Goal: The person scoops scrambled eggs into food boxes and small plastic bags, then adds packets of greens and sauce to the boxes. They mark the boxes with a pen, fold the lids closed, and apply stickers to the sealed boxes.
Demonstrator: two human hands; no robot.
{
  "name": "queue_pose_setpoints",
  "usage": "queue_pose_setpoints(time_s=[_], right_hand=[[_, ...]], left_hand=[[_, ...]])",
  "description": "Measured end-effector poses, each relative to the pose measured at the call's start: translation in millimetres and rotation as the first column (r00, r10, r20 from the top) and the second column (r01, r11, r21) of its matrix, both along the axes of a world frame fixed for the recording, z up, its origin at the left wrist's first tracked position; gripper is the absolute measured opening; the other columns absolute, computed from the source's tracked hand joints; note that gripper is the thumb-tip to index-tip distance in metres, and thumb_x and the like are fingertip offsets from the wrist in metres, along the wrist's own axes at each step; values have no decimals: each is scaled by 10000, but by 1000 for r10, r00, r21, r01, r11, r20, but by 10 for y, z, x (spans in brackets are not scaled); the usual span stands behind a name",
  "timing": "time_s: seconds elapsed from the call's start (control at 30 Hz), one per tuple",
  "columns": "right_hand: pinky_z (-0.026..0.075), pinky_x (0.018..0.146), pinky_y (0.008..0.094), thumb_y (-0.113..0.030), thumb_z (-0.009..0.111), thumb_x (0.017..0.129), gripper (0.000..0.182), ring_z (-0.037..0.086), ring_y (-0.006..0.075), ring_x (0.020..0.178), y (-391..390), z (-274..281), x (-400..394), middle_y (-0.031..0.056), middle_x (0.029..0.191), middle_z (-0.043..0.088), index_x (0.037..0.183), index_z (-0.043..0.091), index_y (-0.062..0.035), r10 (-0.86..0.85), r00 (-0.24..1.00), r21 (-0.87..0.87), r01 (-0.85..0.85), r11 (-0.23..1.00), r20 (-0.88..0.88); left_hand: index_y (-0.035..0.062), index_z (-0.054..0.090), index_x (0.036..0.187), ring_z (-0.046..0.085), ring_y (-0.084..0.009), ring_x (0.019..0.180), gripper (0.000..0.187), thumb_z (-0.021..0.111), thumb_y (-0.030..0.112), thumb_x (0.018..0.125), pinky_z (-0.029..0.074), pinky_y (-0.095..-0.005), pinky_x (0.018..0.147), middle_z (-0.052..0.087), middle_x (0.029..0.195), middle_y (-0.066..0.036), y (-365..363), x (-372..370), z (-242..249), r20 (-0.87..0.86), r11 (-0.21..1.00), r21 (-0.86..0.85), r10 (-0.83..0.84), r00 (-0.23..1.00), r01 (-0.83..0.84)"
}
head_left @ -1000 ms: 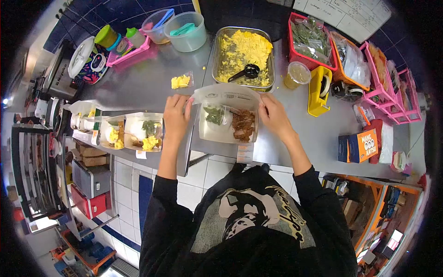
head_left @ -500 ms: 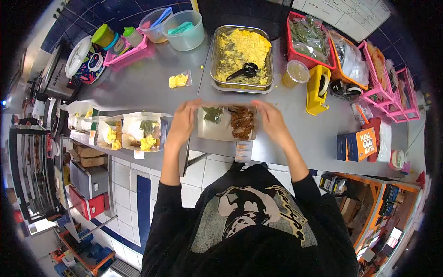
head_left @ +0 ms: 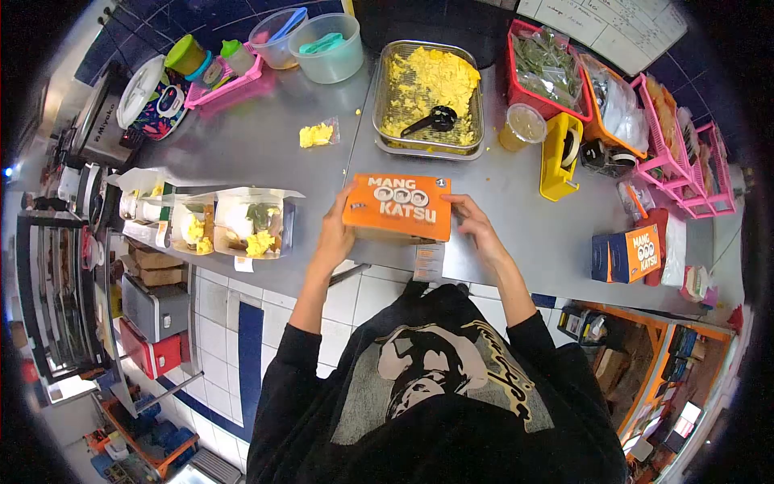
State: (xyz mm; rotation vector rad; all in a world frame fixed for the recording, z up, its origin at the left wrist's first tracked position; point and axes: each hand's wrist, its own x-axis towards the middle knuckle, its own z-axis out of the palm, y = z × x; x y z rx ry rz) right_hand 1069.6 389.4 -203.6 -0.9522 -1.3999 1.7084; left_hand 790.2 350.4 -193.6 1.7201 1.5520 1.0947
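Note:
An orange cardboard food box (head_left: 397, 211) printed "MANG KATSU" lies in front of me near the counter's edge. Its lid is down, so the food inside is hidden. My left hand (head_left: 334, 234) grips the box's left side, fingers curled along it. At the right side is my right hand (head_left: 479, 232), its fingers apart and loosely bent, with a fingertip at the upper right corner. A printed paper slip (head_left: 428, 263) hangs by the counter edge below the box. Left of my hands, an open food box (head_left: 284, 234) holds rice, yellow egg and greens.
A metal tray (head_left: 377, 105) of scrambled egg with a black scoop (head_left: 435, 119) stands behind the box. Plastic tubs (head_left: 326, 56) are at the back left. To the right are a yellow tape dispenser (head_left: 556, 173), a lidded cup (head_left: 520, 129), baskets and another printed box (head_left: 629, 253).
The box's lid has come down over the meat and the greens packet, showing its orange printed top. My right hand has loosened and drawn slightly down from the far edge.

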Motion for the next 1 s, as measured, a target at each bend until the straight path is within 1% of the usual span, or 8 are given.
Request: queue_pose_setpoints(time_s=[0.23,0.33,0.4,0.43,0.5,0.7,0.9,1.0], right_hand=[[262,1014,379,-62,557,819,435,354,270,1280,-103,-174,-202,167,1358,406,1221,398,-117,-81,959,45,71,996,270],[209,1027,481,-140,625,796,517,237,341,1339,-56,56,-247,189,1440,266,1256,388,-145,-185,702,331,-76,940,687],[195,992,596,-245,735,699,730,112,375,1369,78,205,-248,168,1496,104,1318,351,-195,-220,657,575,-390,719,721],[195,992,596,-245,735,699,730,112,375,1369,153,273,-244,168,1496,104,1318,351,-195,-224,656,575,-386,721,721],[217,1010,570,-363,795,581,968,126,393,1351,262,365,-250,192,1487,82,1387,280,-216,27,476,327,-643,693,879],[301,1021,469,-384,797,490,1071,273,410,1241,367,433,-339,210,1420,203,1402,261,-218,83,377,243,-735,633,922],[345,1000,450,-337,781,486,1064,321,451,1211,559,515,-348,249,1380,269,1406,259,-224,241,402,161,-744,649,883],[341,1002,461,-327,776,526,1012,317,442,1219,446,382,-316,243,1395,258,1401,274,-253,99,427,273,-723,635,899]], left_hand=[[96,306,1373,310,-332,1311,567,508,116,843,281,-376,1049,324,1410,-191,184,-445,144,499,784,-384,-269,824,488],[68,276,1382,241,-346,1337,635,547,273,845,199,-426,1074,237,1448,-201,243,15,22,264,800,-588,47,963,122],[68,248,1392,189,-374,1345,691,565,336,840,150,-499,1068,168,1466,-207,257,80,-411,-248,996,-76,21,969,-41],[68,248,1392,189,-374,1345,691,565,336,840,150,-499,1068,168,1466,-207,257,95,-314,-247,996,-77,16,969,-36],[65,232,1397,105,-379,1362,798,621,407,790,126,-530,1063,113,1475,-206,202,71,-81,-686,995,25,-50,726,92],[74,220,1400,109,-379,1354,1078,783,475,575,145,-542,1061,122,1468,-189,274,-99,327,-621,849,-282,-517,589,447],[94,269,1384,199,-367,1312,1066,810,447,537,278,-500,1029,237,1404,-176,383,-100,211,-609,870,-163,-459,647,465],[97,283,1377,196,-377,1310,1042,811,431,543,290,-470,1034,233,1409,-175,423,-135,268,-593,840,-232,-521,614,490]])
